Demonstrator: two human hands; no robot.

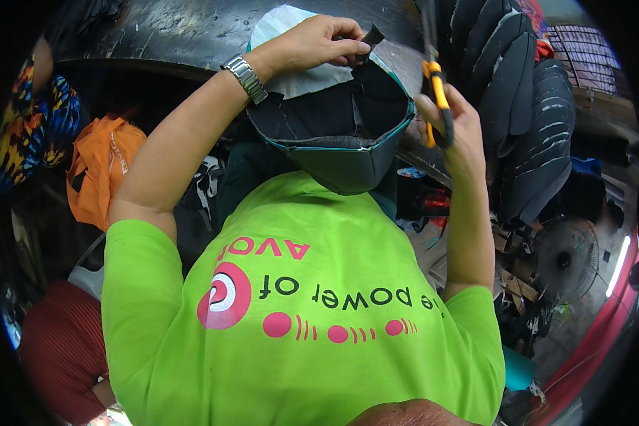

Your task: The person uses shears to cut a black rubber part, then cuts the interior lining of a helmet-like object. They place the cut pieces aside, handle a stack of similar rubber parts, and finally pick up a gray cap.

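My left hand (323, 44), a metal watch on its wrist, pinches a short black strip (375, 35) above the far edge of a sewn black bag-like piece (337, 160). That piece has teal piping along its edges and gapes upward, showing a dark inside with seams. A pale whitish sheet (280, 25) lies under my left hand and spreads past it. To the right, my right hand (458, 124) grips scissors (437, 99) with orange and black handles. Their blades point away from me, blurred, and stand apart from the strip.
A dark worktable (170, 32) stretches across the far side. Stacked dark padded pieces (500, 78) rise at the right, with a fan (566, 259) below them. An orange bag (101, 170) is at the left, near a person in a dark red garment (60, 348).
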